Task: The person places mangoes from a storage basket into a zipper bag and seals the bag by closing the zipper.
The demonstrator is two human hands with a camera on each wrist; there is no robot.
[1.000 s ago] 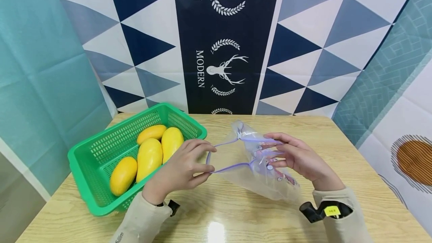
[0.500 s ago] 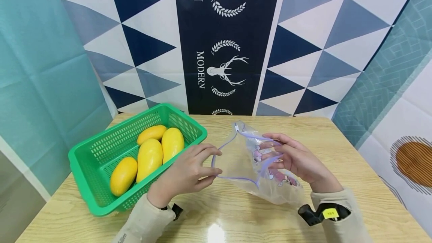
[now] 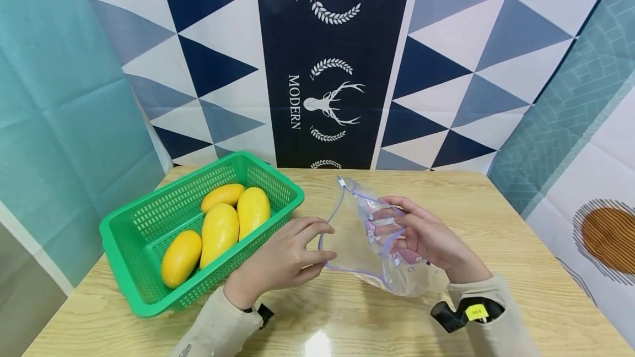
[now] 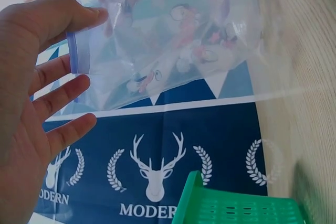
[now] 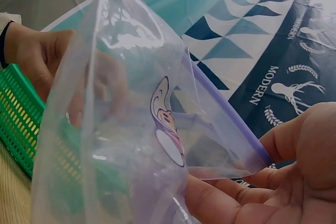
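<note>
A clear plastic zip bag (image 3: pixel 408 281) with a purple rim and pink cartoon prints is held just above the table between both hands, its mouth spread open. My left hand (image 3: pixel 285 259) pinches the left side of the rim between thumb and fingers. On the opposite side, my right hand (image 3: pixel 431 238) grips the rim, with several fingers showing through the film. A small white slider (image 3: pixel 342 182) sits at the far corner of the mouth. In the left wrist view, the bag (image 4: pixel 184 35) hangs beside the thumb. Nothing shows inside the bag.
A green perforated basket (image 3: pixel 119 258) stands at the left of the wooden table (image 3: pixel 377 329), holding several yellow mangoes (image 3: pixel 220 230). Its right side is close to my left hand. A patterned cloth (image 3: pixel 324 125) hangs behind the table's back edge.
The left hand has moved slightly right and toward the person; the right hand has shifted a little left. The bag's mouth has widened, and its slider corner has moved left.
</note>
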